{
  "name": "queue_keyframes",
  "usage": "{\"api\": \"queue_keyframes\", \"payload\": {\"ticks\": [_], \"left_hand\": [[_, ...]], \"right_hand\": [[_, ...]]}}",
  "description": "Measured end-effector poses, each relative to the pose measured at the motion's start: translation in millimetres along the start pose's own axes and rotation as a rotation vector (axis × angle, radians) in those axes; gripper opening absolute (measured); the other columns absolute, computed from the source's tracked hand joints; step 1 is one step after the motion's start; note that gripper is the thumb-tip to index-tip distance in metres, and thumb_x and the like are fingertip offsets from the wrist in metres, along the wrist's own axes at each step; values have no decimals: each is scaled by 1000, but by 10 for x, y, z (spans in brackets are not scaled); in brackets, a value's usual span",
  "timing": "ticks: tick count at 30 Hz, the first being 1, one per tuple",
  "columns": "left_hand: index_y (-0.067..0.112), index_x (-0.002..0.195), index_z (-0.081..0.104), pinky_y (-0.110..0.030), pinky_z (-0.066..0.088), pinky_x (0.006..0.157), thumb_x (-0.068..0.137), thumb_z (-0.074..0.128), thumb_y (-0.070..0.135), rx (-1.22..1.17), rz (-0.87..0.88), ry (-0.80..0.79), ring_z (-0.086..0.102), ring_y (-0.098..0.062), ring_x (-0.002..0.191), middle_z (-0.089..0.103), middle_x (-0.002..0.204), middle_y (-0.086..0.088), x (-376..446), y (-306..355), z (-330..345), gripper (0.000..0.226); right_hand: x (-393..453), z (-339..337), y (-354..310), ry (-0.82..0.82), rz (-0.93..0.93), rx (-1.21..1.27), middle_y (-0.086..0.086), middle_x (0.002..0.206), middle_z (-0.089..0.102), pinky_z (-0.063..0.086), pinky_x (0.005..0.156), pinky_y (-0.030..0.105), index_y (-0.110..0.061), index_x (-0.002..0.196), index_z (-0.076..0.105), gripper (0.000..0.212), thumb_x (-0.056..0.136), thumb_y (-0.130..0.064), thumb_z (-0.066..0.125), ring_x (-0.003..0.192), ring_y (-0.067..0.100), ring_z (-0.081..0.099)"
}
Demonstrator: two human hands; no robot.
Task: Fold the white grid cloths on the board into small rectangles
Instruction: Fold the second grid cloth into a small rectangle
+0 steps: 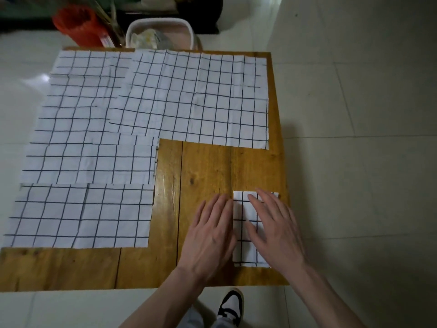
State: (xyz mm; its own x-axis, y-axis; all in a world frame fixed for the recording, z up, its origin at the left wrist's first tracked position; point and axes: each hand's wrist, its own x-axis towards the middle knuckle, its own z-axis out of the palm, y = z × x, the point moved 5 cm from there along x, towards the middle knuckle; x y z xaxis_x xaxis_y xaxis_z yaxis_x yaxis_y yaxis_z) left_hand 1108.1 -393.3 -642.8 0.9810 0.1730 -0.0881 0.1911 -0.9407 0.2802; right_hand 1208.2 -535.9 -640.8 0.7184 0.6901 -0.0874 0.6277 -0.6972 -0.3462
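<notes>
keep both palms flat and press, don't pinch: your right hand (275,229) lies open with straight fingers spread across the small folded rectangle of white cloth with a dark grid (244,230), holding nothing, only weighing it down, and your left hand (210,235) lies open too, its fingers straight along the rectangle's left edge, partly on the bare yellow-brown wooden board (205,166). to finish this step well, i'd judge you should run the left fingers firmly along that edge so the crease sets, while the right hand stops the layers from sliding (a soft cloth like this will likely spring open if you lift off too quickly). the folded rectangle sits at the near right corner of the board, close to its right edge, longer away from you than across, with its grid lines running roughly square to the board's edges; whether the layers underneath line up neatly i cannot tell, since your hands cover much of it. the other cloths are not yet folded: a large white grid cloth (196,98) lies flat across the far right, another (82,91) to its left with a side hanging past the board, a third (89,159) in the middle left, and a fourth (80,215) nearest you on the left, all lightly creased and overlapping or touching one another.
</notes>
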Motion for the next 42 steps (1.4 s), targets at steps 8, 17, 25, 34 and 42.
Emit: {"api": "queue_keyframes", "payload": {"ticks": [8, 17, 25, 34, 42], "left_hand": [[14, 155, 46, -46, 28, 128, 109, 36, 49, -21, -134, 149, 36, -21, 154, 49, 159, -7, 295, -649, -503, 59], [10, 153, 49, -46, 23, 127, 107, 45, 41, -24, -173, 190, 37, -26, 153, 50, 158, -10, 922, -1535, -730, 56], [12, 155, 47, -46, 23, 125, 107, 44, 42, 0, -59, 166, 38, -27, 153, 49, 160, -9, 1432, -1972, -677, 56], [16, 155, 46, -43, 28, 127, 109, 36, 43, -40, 39, 105, 46, -23, 147, 55, 154, -3, 1688, -1971, -453, 55], [17, 151, 53, -46, 29, 120, 108, 33, 47, 83, 74, 38, 52, -27, 140, 54, 155, -5, 1739, -1988, -366, 56]], "right_hand": [[529, -122, -434, 100, 4, 10, -3, 166, 36, 37, 120, 52, -28, 154, 43, 55, 106, -53, 34, 155, 17, 28], [1459, -24, -896, 172, 63, -9, 0, 165, 39, 24, 124, 44, -21, 157, 42, 59, 108, -52, 30, 155, 18, 30], [2059, 199, -963, 125, 90, -83, 1, 165, 38, 22, 123, 40, -21, 159, 37, 61, 110, -55, 27, 155, 18, 30], [2427, 472, -659, -13, 204, -79, -3, 170, 26, 22, 128, 45, -27, 160, 35, 65, 107, -55, 12, 159, 14, 14], [2385, 522, -706, 18, 249, -87, -5, 170, 27, 31, 124, 44, -33, 163, 29, 57, 108, -51, 23, 158, 17, 23]]}}
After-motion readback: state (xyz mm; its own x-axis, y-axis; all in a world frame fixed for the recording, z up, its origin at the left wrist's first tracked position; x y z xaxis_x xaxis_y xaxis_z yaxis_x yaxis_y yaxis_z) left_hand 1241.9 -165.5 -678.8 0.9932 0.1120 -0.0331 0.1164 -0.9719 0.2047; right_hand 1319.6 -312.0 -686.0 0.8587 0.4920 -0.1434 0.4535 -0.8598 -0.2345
